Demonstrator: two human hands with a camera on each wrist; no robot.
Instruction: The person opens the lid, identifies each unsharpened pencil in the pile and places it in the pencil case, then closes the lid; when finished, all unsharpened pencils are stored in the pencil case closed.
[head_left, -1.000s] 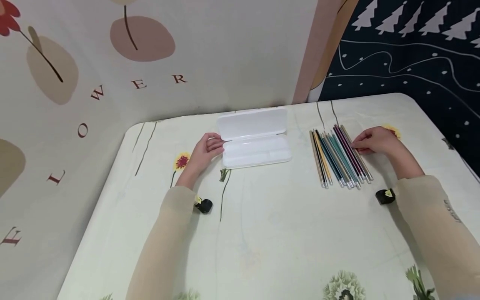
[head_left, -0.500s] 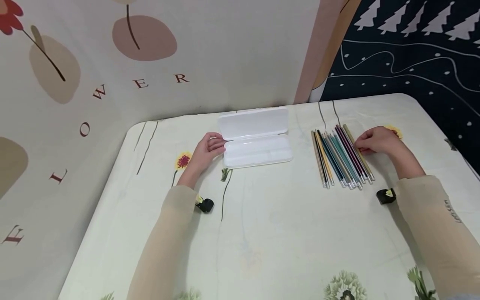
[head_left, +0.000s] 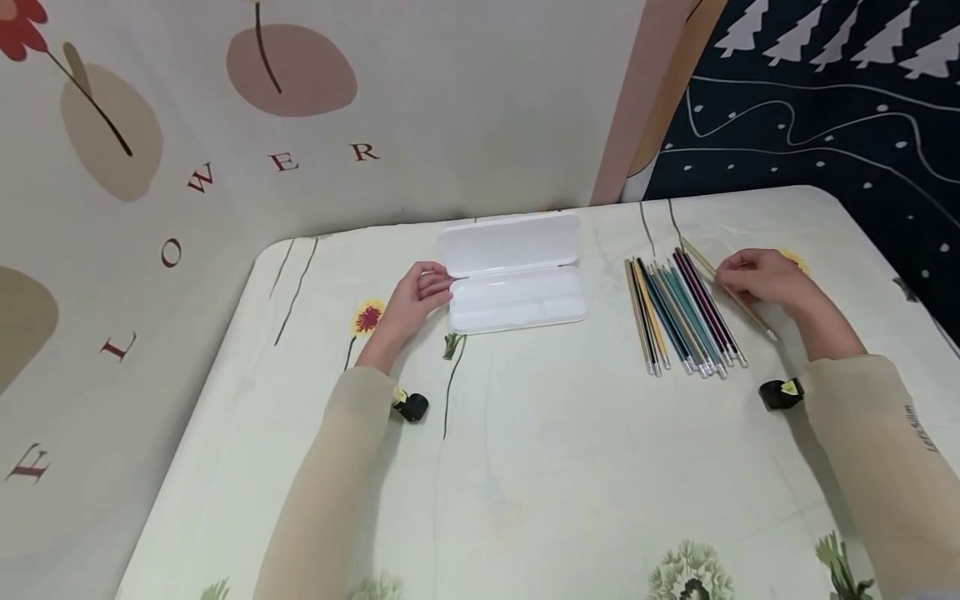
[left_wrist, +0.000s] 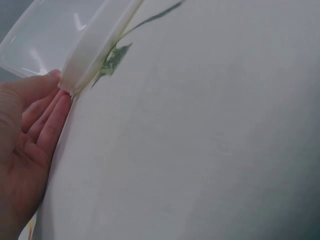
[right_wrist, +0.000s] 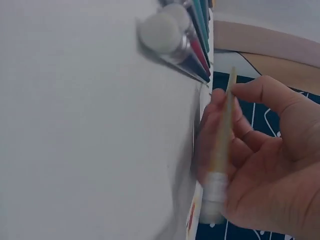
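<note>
A white hinged plastic case [head_left: 517, 310] lies with its lid raised near the table's back edge. My left hand [head_left: 411, 302] holds its left end; in the left wrist view the thumb is at the rim and the fingers lie along the outer corner. To the right, several pencils [head_left: 686, 325] in wood, black, yellow, teal and purple lie side by side, with eraser ends toward me. My right hand [head_left: 768, 277] pinches a gold pencil [right_wrist: 224, 140] between thumb and fingers, just right of the row. Its eraser end points down toward the wrist in the right wrist view.
A pale floral cloth [head_left: 555, 467] covers the table. Behind it hangs a light curtain [head_left: 465, 108] with printed letters, and a dark curtain [head_left: 810, 150] is at the right. Black wrist cameras [head_left: 780, 394] sit under both sleeves.
The gold pencil has come away from the row's right side, moving rightward in my right hand. My left hand stays at the case.
</note>
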